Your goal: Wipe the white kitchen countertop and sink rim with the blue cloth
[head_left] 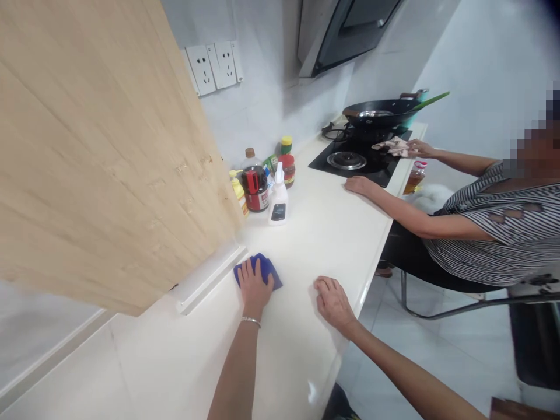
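Observation:
My left hand (256, 287), with a bracelet at the wrist, presses a folded blue cloth (270, 273) onto the white countertop (301, 245). Its fingers lie over the cloth and the thumb is at the right side. To the right, my right hand (335, 303) rests on the counter close to the front edge, fingers curled in and nothing visible in them. Beyond my left hand stands a white spray bottle (279, 204). Behind it are a dark sauce bottle (256, 189) with a red label, a yellow bottle (239, 192) and a jar (287, 169) with a red lid.
A wooden cabinet (109, 146) juts in at left. Farther along sits a black cooktop (371, 157) with a wok (380, 111). At right a seated person in a striped top (472, 245) holds a pale cloth (394, 147) over the cooktop, other hand on the counter.

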`<state>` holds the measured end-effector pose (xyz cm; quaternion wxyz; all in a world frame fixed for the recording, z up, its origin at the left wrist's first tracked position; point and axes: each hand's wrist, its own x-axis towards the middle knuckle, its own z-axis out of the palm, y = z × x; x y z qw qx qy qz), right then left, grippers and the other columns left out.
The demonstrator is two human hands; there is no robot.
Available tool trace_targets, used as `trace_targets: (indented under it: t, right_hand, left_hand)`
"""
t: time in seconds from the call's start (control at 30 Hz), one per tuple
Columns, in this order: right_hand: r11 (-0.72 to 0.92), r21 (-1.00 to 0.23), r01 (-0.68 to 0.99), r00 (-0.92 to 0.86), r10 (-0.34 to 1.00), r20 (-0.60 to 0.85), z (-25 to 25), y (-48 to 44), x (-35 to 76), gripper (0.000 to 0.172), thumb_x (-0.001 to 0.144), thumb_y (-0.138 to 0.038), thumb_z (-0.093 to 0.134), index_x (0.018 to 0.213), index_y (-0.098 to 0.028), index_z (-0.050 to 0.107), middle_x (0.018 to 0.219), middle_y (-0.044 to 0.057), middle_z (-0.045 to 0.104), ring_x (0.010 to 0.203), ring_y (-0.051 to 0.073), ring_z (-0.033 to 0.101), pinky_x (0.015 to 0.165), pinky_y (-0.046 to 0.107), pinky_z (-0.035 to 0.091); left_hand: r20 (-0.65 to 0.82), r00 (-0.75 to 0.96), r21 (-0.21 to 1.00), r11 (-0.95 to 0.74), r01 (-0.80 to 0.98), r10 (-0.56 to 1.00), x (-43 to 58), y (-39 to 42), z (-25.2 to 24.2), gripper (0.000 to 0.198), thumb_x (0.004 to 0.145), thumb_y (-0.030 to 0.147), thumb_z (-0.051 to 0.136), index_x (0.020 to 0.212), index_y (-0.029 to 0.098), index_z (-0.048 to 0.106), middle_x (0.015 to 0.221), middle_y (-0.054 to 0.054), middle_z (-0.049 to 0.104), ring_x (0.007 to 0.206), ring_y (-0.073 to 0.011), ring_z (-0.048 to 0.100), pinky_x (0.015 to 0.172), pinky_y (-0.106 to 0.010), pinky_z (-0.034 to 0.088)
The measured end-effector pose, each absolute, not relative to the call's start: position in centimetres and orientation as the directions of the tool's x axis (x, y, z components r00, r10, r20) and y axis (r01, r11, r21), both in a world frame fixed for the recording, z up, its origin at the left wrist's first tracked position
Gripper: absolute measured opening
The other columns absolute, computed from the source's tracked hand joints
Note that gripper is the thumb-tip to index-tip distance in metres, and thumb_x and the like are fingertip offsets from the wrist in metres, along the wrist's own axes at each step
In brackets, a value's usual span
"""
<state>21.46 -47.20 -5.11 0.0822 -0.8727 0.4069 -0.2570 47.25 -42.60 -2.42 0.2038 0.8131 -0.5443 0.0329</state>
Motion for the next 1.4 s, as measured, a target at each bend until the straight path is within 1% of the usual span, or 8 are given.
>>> trace_targets:
  t: [0.2,0.4,0.63,0.8,1.0,1.17,1.27,1.4]
  right_hand:
    - [-0.649,-0.335,-0.683,0.534,-0.757,0.377,-5.0,-47.3,21.4,0.033,0.075,-0.005,0.047,0.102,-0.023,0.052,0.113,0.009,0.056,0.104,0.026,0.048,0.089,0.039,0.042]
    - [-0.677,-0.338,-0.653,0.535,-0.729,0.427,-5.5,-47.4,21.3,0.031,0.076,-0.004,0.045,0.100,-0.023,0.051,0.112,0.009,0.056,0.104,0.026,0.049,0.089,0.039,0.042]
    - [-0.700,-0.334,-0.631,0.531,-0.704,0.471,-5.6,-47.3,21.2,0.029,0.078,-0.005,0.046,0.101,-0.022,0.050,0.108,0.008,0.057,0.099,0.025,0.049,0.084,0.038,0.041]
    - [-0.709,-0.334,-0.622,0.528,-0.694,0.490,-5.1,-47.0,21.2,0.027,0.078,-0.005,0.045,0.098,-0.022,0.050,0.103,0.008,0.056,0.095,0.024,0.049,0.081,0.037,0.039]
    - [-0.696,-0.333,-0.637,0.533,-0.709,0.462,-4.2,-46.5,21.2,0.023,0.079,-0.007,0.046,0.098,-0.020,0.051,0.103,0.008,0.056,0.094,0.023,0.047,0.082,0.036,0.038]
    - [-0.676,-0.328,-0.660,0.531,-0.729,0.432,-3.7,-46.4,21.2,0.022,0.079,-0.008,0.046,0.098,-0.019,0.052,0.103,0.009,0.056,0.095,0.023,0.047,0.082,0.035,0.038]
    - [-0.665,-0.329,-0.670,0.530,-0.740,0.415,-3.6,-46.4,21.2,0.022,0.080,-0.008,0.046,0.098,-0.018,0.053,0.103,0.009,0.056,0.095,0.023,0.046,0.082,0.035,0.037]
    - [-0.649,-0.328,-0.687,0.531,-0.756,0.383,-3.5,-46.4,21.1,0.022,0.081,-0.010,0.047,0.100,-0.018,0.053,0.105,0.010,0.055,0.096,0.024,0.044,0.082,0.036,0.036]
  left_hand:
    - [0.318,0.467,0.301,-0.379,-0.875,-0.825,47.8,-44.6,-2.9,0.063,0.091,0.043,0.048,0.147,0.014,0.046,0.155,-0.019,0.043,0.147,-0.0360,0.033,0.122,-0.059,0.021]
    - [0.292,0.487,0.292,-0.408,-0.865,-0.823,48.5,-42.4,-2.7,0.062,0.092,0.045,0.048,0.145,0.014,0.049,0.156,-0.018,0.042,0.146,-0.0358,0.034,0.123,-0.057,0.022]
    - [0.319,0.542,0.252,-0.482,-0.839,-0.777,50.5,-36.0,-2.3,0.060,0.092,0.044,0.048,0.145,0.016,0.050,0.154,-0.017,0.045,0.145,-0.0335,0.036,0.123,-0.056,0.024]
    - [0.334,0.605,0.216,-0.566,-0.796,-0.723,51.7,-31.0,-1.9,0.059,0.092,0.043,0.048,0.143,0.014,0.052,0.152,-0.019,0.047,0.144,-0.0348,0.038,0.121,-0.055,0.026]
    - [0.352,0.683,0.181,-0.669,-0.721,-0.640,53.2,-24.9,-1.4,0.059,0.092,0.044,0.047,0.142,0.012,0.052,0.150,-0.021,0.048,0.142,-0.0360,0.040,0.119,-0.056,0.027]
    - [0.297,0.753,0.162,-0.746,-0.646,-0.588,53.2,-20.7,-1.1,0.062,0.093,0.045,0.044,0.144,0.011,0.050,0.151,-0.022,0.046,0.143,-0.0371,0.038,0.119,-0.056,0.027]
    - [0.288,0.739,0.133,-0.738,-0.661,-0.609,51.5,-18.3,-1.4,0.062,0.094,0.046,0.042,0.145,0.010,0.048,0.152,-0.023,0.045,0.144,-0.0370,0.037,0.119,-0.057,0.027]
    - [0.318,0.641,0.087,-0.652,-0.753,-0.698,47.3,-15.0,-2.2,0.060,0.096,0.042,0.040,0.146,0.010,0.047,0.153,-0.022,0.044,0.145,-0.0354,0.036,0.120,-0.058,0.027]
